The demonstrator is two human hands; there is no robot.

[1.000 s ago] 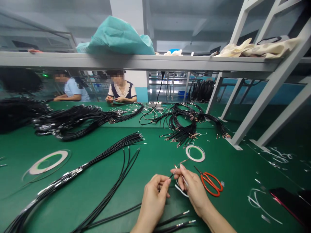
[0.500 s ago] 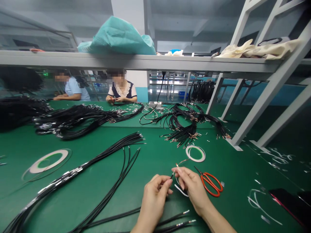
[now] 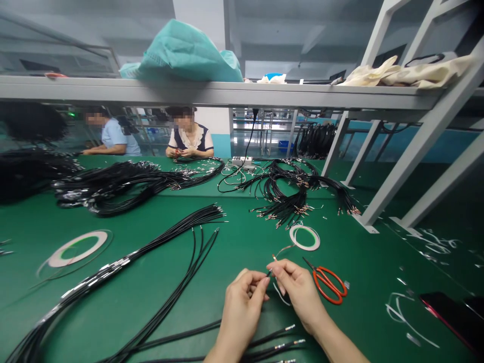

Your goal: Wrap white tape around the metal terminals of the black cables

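Note:
My left hand point(image 3: 242, 302) is closed in a pinch around a black cable point(image 3: 268, 274), its tip pointing at my other hand. Against that tip, my right hand point(image 3: 297, 287) pinches a thin copper-coloured tape strip point(image 3: 286, 248), which trails from a white-and-green tape roll point(image 3: 293, 236) beyond the fingers. A white backing strip point(image 3: 280, 295) curls below the right fingers. The fingers hide where tape and cable meet. Orange-handled scissors point(image 3: 328, 285) lie just right of my right hand. Several black cables point(image 3: 280, 333) with silvery ends pass under my left wrist.
A long black cable bundle point(image 3: 151, 247) crosses the green table at left, near a second tape roll point(image 3: 56, 259). Coiled cables point(image 3: 276, 189) lie farther back. A grey shelf frame point(image 3: 412, 156) stands at right, with tape scraps point(image 3: 397, 312) and a phone-like object point(image 3: 446, 312). Two people sit opposite.
My right fingers have come slightly closer to the cable tip, now covering more of it. The white backing strip has shifted a little under the right hand.

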